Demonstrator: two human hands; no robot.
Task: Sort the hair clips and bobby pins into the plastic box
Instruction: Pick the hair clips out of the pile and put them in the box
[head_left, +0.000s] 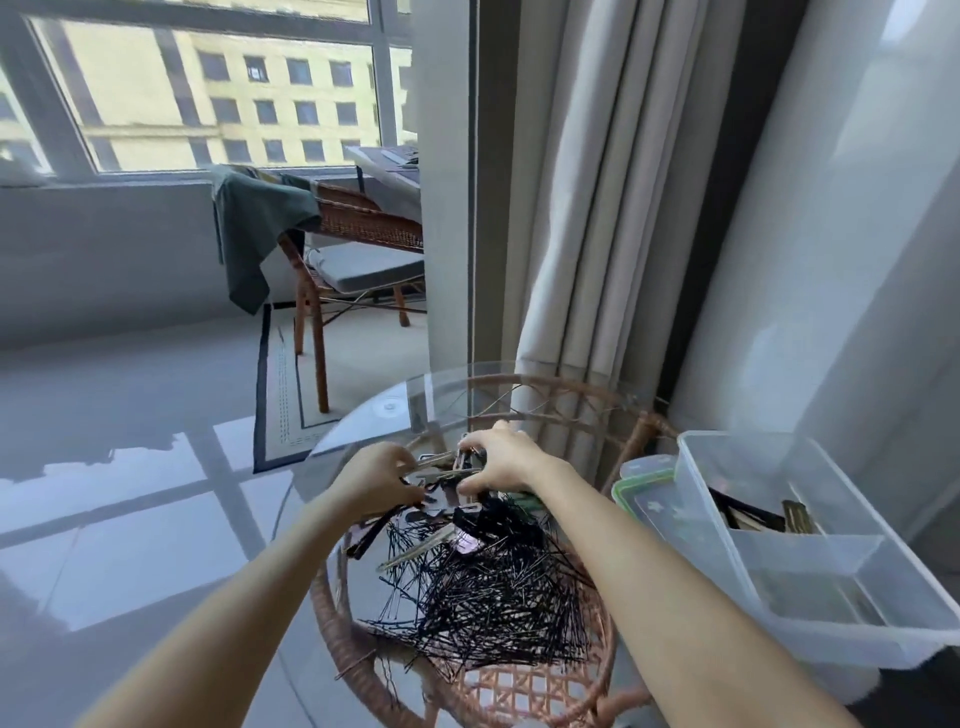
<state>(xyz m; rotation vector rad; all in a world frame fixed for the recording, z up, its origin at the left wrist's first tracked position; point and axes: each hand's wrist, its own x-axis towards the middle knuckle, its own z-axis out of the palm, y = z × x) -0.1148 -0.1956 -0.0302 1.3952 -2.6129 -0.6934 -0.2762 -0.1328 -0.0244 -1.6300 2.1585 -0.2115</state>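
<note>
Your left hand (382, 475) and right hand (498, 460) both pinch silver hair clips (441, 467) over the black bobby pins (488, 587). The plastic box (810, 540) sits on your right.

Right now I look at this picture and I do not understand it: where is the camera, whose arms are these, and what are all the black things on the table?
There is no machine here. The single picture comes from a camera worn on a person's head, looking forward and down, so the two bare arms are that person's own.

The surface is a round glass table on a wicker frame. On it lies a big heap of thin black bobby pins, with larger hair clips mixed in on the far side.

The left hand and the right hand both reach into the far edge of the heap and pinch at some silver clips between them.

To the right stands a clear plastic box with dividers; one far compartment already holds some pins. A green-rimmed lid lies beside it.
</note>
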